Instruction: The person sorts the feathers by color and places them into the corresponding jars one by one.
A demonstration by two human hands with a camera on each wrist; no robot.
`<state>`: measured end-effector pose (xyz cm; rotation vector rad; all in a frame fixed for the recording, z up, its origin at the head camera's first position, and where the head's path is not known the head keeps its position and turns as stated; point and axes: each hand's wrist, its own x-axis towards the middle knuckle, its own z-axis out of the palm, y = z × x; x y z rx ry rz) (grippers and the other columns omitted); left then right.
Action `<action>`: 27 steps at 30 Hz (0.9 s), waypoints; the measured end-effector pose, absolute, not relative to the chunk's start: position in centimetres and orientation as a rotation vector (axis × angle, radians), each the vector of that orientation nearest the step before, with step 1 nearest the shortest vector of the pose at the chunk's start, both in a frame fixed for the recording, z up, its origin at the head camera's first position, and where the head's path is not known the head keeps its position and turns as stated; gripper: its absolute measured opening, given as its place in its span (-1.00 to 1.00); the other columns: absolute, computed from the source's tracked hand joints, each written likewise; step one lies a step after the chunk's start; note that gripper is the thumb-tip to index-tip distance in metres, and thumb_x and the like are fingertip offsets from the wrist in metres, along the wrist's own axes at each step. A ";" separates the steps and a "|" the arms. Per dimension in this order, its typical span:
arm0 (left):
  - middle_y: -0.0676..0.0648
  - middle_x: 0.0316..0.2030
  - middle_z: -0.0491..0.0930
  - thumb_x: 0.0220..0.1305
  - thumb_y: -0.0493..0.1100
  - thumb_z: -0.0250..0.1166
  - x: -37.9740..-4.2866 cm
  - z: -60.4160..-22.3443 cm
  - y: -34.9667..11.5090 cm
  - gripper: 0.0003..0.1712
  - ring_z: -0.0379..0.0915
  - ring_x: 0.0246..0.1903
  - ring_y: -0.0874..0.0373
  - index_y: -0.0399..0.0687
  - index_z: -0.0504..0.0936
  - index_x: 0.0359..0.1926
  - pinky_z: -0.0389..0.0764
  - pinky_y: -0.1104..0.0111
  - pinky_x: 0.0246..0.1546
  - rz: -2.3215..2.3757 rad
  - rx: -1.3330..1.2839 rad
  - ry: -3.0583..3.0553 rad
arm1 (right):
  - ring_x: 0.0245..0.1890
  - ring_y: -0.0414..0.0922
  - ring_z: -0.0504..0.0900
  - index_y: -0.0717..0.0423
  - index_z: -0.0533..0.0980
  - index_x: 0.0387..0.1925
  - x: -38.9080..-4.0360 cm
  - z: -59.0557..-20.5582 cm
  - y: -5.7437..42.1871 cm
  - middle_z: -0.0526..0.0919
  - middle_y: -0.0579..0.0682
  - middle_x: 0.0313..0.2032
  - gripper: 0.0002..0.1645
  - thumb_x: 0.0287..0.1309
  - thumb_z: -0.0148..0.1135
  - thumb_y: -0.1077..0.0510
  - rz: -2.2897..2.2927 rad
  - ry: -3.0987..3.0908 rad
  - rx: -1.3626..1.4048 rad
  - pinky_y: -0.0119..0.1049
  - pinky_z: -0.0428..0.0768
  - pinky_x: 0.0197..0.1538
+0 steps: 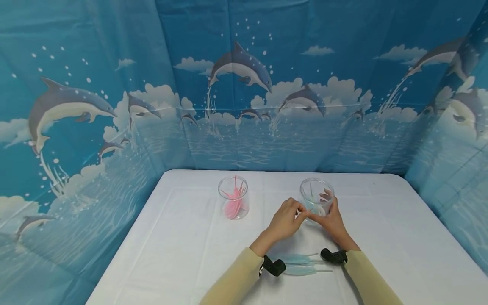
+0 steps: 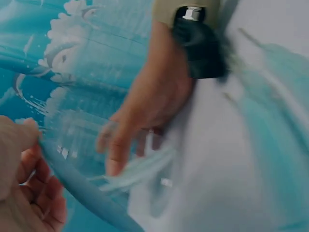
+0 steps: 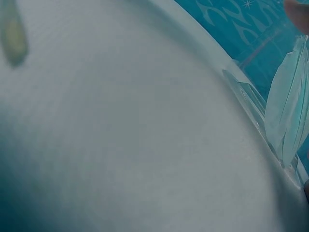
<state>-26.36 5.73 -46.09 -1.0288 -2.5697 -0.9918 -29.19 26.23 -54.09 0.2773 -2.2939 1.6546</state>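
Observation:
My left hand (image 1: pixel 286 218) pinches the thin end of a light blue feather (image 2: pixel 82 188), which slants down from the fingertips in the left wrist view. Close by, my right hand (image 1: pixel 334 220) holds a clear cup (image 1: pixel 303 190) on the table, thumb in front and fingers round the far side. Light blue feathers (image 3: pixel 285 106) stand inside this cup, as the right wrist view shows. Several more light blue feathers (image 1: pixel 301 270) lie side by side on the table between my forearms, their quills pointing right.
A second clear cup (image 1: pixel 246 207) with pink feathers (image 1: pixel 233 207) stands to the left. Both cups are on a white-covered table (image 1: pixel 175 237). A blue dolphin-print curtain (image 1: pixel 236 140) hangs behind the table and along its sides.

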 end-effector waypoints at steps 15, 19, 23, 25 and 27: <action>-0.12 -0.24 0.31 0.46 -0.29 -0.04 -33.9 -39.5 11.1 -0.89 0.22 -0.29 0.16 -0.23 0.40 -0.19 0.32 0.50 -0.31 -1.534 -0.946 -1.973 | 0.27 0.26 0.11 0.11 -0.14 0.43 -28.3 -51.9 25.4 0.09 0.30 0.32 0.23 -0.08 0.50 0.19 1.697 -2.326 0.161 0.29 0.12 0.17; -0.11 -0.21 0.32 0.48 -0.23 -0.05 -34.2 -40.5 12.5 -0.85 0.22 -0.24 0.19 -0.21 0.40 -0.18 0.34 0.48 -0.27 -1.559 -0.870 -1.945 | 0.27 0.21 0.12 0.03 -0.15 0.44 -28.9 -53.4 25.8 0.09 0.24 0.33 0.25 -0.08 0.51 0.14 1.683 -2.337 0.147 0.26 0.13 0.18; -0.08 -0.14 0.34 0.48 -0.17 -0.04 -33.9 -42.5 13.0 -0.84 0.20 -0.15 0.17 -0.15 0.42 -0.18 0.29 0.42 -0.10 -1.491 -0.796 -2.008 | 0.27 0.21 0.13 0.01 -0.14 0.44 -29.3 -54.1 26.0 0.11 0.23 0.33 0.24 -0.08 0.51 0.14 1.671 -2.325 0.186 0.26 0.16 0.15; -0.08 -0.10 0.35 0.48 -0.14 -0.03 -33.7 -43.5 12.9 -0.83 0.19 -0.10 0.14 -0.12 0.43 -0.18 0.24 0.36 -0.03 -1.445 -0.778 -2.035 | 0.27 0.21 0.14 0.01 -0.14 0.44 -29.3 -54.1 26.0 0.11 0.24 0.33 0.24 -0.09 0.51 0.15 1.662 -2.322 0.205 0.26 0.18 0.15; -0.07 -0.05 0.36 0.47 -0.10 -0.01 -33.5 -44.3 12.9 -0.82 0.18 -0.05 0.12 -0.09 0.44 -0.19 0.20 0.33 0.02 -1.406 -0.774 -2.048 | 0.27 0.22 0.13 0.03 -0.13 0.44 -29.4 -54.1 26.0 0.12 0.25 0.32 0.24 -0.10 0.51 0.17 1.652 -2.314 0.219 0.27 0.18 0.14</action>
